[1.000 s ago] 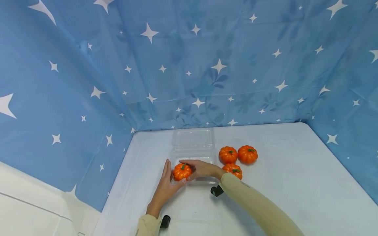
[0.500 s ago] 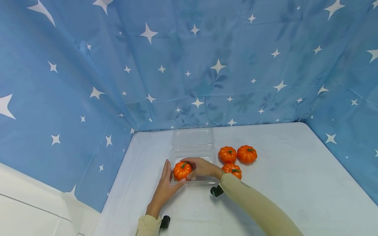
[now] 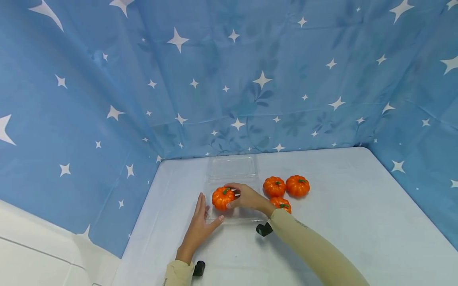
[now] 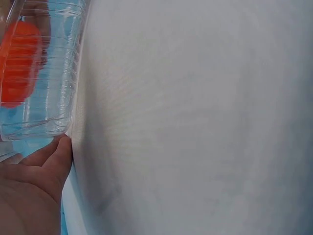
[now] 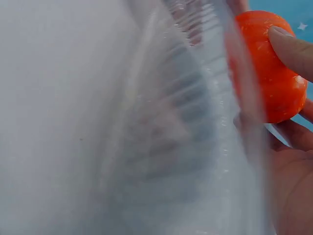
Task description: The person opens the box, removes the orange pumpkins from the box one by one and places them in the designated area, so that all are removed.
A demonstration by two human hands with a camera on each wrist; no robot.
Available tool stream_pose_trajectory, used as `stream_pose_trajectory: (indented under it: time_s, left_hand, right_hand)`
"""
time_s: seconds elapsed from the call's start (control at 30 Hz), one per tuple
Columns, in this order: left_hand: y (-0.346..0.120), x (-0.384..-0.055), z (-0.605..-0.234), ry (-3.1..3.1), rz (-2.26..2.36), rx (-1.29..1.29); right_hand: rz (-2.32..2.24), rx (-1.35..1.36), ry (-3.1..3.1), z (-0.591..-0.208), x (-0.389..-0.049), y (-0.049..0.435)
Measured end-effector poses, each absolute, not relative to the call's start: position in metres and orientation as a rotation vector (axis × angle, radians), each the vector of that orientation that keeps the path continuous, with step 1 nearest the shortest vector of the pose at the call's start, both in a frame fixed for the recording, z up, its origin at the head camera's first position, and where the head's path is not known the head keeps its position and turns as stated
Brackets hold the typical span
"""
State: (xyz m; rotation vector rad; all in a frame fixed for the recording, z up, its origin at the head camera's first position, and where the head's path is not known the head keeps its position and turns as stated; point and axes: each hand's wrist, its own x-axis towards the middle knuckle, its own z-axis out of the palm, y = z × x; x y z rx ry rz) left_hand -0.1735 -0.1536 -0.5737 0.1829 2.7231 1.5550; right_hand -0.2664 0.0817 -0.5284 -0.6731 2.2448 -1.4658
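An orange toy pumpkin [image 3: 220,200] with a green stem is in my right hand [image 3: 247,197], thumb and fingers curled round its right side. It is over the base of a clear plastic clamshell box [image 3: 250,220], whose lid [image 3: 232,167] lies folded back. The right wrist view shows the pumpkin [image 5: 269,73] partly above the box's blurred wall. My left hand [image 3: 198,228] spreads thumb and fingers at the box's front left corner, apart from the pumpkin. In the left wrist view, fingertips of the left hand [image 4: 36,183] touch the box's edge [image 4: 73,98].
Three more pumpkins stand right of the box: one at the back [image 3: 274,186], one farther right [image 3: 297,186], and one in front [image 3: 282,204], partly behind my right wrist. A blue star-patterned curtain [image 3: 214,99] borders the white table [image 3: 340,222].
My right hand has raised the pumpkin and moved it slightly away from me, out from between both hands. My left hand has stayed at the box's corner.
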Motion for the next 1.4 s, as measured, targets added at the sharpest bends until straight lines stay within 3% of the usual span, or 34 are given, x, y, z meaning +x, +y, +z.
stream_pose_trajectory:
  time_s: [1.4]
  left_hand:
    - [-0.156, -0.173, -0.579, 2.774, 1.512, 0.229]
  right_hand:
    - [-1.717, -0.462, 2.33, -0.499, -0.24, 0.174]
